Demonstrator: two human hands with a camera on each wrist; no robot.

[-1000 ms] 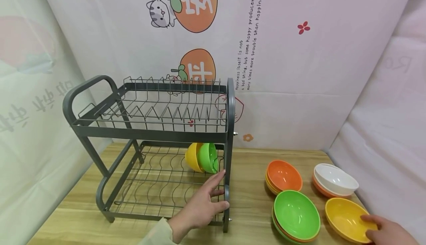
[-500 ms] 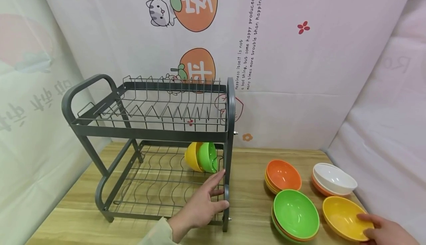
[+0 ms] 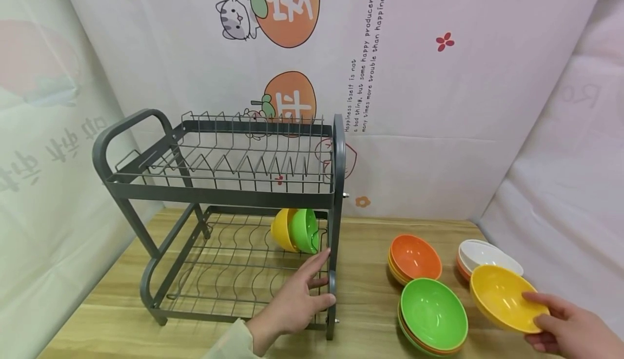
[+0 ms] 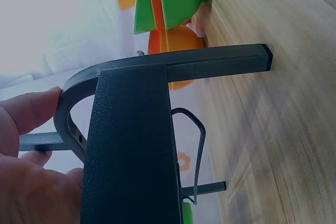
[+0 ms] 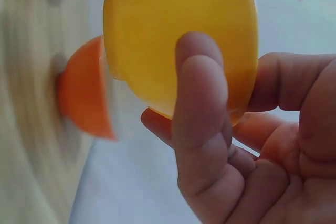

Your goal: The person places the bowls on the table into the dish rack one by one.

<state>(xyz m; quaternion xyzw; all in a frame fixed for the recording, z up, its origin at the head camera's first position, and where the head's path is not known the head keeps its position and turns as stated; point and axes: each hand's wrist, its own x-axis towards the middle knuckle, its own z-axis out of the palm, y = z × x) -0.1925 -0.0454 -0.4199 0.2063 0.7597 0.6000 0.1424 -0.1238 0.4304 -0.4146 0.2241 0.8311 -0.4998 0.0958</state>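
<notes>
My right hand (image 3: pixel 575 324) pinches the rim of a yellow bowl (image 3: pixel 502 297), tilted and raised off the table at the right. In the right wrist view the bowl's outside (image 5: pixel 147 40) faces the camera, with a finger across it. My left hand (image 3: pixel 294 305), fingers extended, rests against the right post of a grey two-tier dish rack (image 3: pixel 224 197). In the left wrist view its fingertips touch the curved part of the rack's frame (image 4: pixel 131 145). On the lower tier, a yellow bowl (image 3: pixel 281 232) and a green bowl (image 3: pixel 303 232) stand on edge at the right.
Right of the rack, stacked bowls stand on the wooden table (image 3: pixel 368 294): one stack topped by an orange bowl (image 3: pixel 416 258), another by a green bowl (image 3: pixel 434 315). A white bowl (image 3: pixel 492 256) tops a third, partly behind the held bowl. Printed cloth (image 3: pixel 414 93) surrounds the table.
My right hand has lifted the yellow bowl from the table, up and slightly left, so it now overlaps the white bowl's stack. The left hand stays on the rack.
</notes>
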